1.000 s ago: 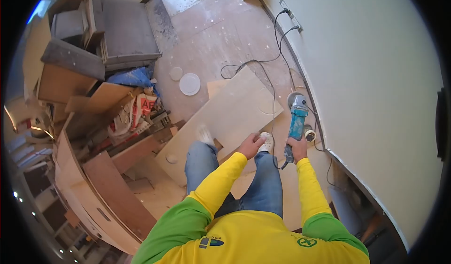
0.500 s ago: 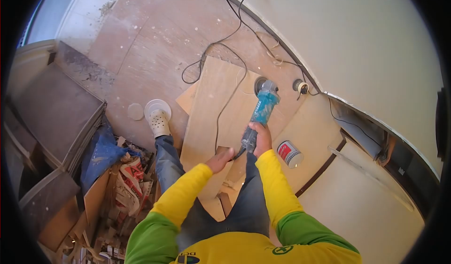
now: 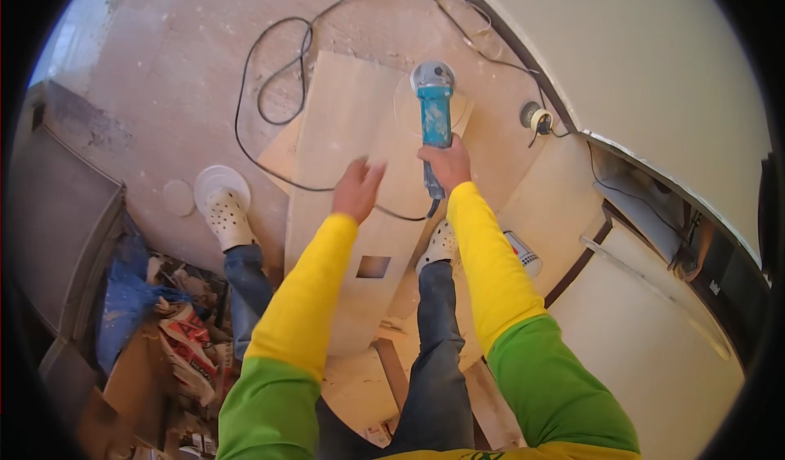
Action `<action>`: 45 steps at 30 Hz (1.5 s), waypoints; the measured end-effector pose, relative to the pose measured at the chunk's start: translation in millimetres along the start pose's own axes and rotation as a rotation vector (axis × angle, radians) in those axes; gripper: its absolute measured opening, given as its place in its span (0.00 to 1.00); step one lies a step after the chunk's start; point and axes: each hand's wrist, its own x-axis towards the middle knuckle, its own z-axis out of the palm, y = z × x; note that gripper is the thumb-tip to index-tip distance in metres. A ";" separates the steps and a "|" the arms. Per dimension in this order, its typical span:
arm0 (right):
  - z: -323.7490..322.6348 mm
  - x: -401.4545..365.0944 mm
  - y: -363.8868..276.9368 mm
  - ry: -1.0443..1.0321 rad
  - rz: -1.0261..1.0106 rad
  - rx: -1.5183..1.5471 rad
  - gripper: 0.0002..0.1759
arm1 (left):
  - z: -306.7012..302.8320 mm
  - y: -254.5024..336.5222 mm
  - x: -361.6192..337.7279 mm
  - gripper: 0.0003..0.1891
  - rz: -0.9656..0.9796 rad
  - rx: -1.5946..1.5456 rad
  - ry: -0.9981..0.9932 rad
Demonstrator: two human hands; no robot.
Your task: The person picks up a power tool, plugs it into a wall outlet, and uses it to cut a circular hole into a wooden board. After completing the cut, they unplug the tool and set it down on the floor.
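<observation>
My right hand [image 3: 448, 166] is wrapped round the dark rear handle of a teal angle grinder [image 3: 436, 121], whose grey head and disc point away from me over the far end of a pale wooden board [image 3: 352, 125]. Left of the grinder, my left hand [image 3: 360, 188] hovers above the board with its fingers apart and slightly blurred, holding nothing. The grinder's black cord [image 3: 307, 187] passes below that hand and across the board. Nearer to me, the board has a rectangular cutout [image 3: 373, 267].
Looped cable [image 3: 304, 51] lies on the dusty floor. A can [image 3: 525, 255] is partly hidden behind my right forearm. A cord reel [image 3: 540, 120] sits by the wall. Wood scraps, a blue plastic sheet [image 3: 127, 288] and dark panels [image 3: 61, 223] are at left.
Both hands have reached farther forward, and the grinder has moved away from me and turned more upright in view. My left hand has left the cord near the handle. The cutout now shows.
</observation>
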 end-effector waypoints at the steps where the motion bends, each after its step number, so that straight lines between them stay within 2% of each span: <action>1: 2.4 7.5 5.8 -0.012 0.013 -0.002 0.30 | 22.4 4.8 23.4 0.42 -0.025 -0.077 -0.024; 2: 4.0 13.4 11.4 -0.022 0.023 -0.004 0.30 | 42.4 9.3 42.9 0.45 -0.047 -0.156 -0.047; 4: 6.5 23.2 19.5 -0.029 0.030 0.007 0.30 | 69.5 29.5 66.4 0.51 -0.084 -0.104 -0.094; 8: 17.3 48.8 41.7 -0.031 0.058 0.062 0.29 | 103.9 33.2 99.0 0.44 -0.123 -0.171 -0.152; 10: 18.9 52.3 44.7 -0.027 0.047 0.045 0.29 | 102.6 40.9 102.3 0.38 -0.145 -0.220 -0.251; 16: 19.2 48.8 44.5 -0.046 0.013 0.036 0.30 | 103.7 36.2 105.5 0.32 -0.152 -0.200 -0.233; 26: 18.1 47.5 25.6 -0.068 0.056 -0.088 0.31 | 99.6 38.5 111.7 0.31 -0.188 -0.253 -0.276; 43: 26.8 53.1 25.6 -0.109 0.059 -0.104 0.33 | 87.9 31.0 118.2 0.29 -0.172 -0.243 -0.330; 45: 27.8 51.5 25.2 -0.113 0.068 -0.108 0.32 | 89.7 25.7 120.6 0.31 -0.151 -0.225 -0.318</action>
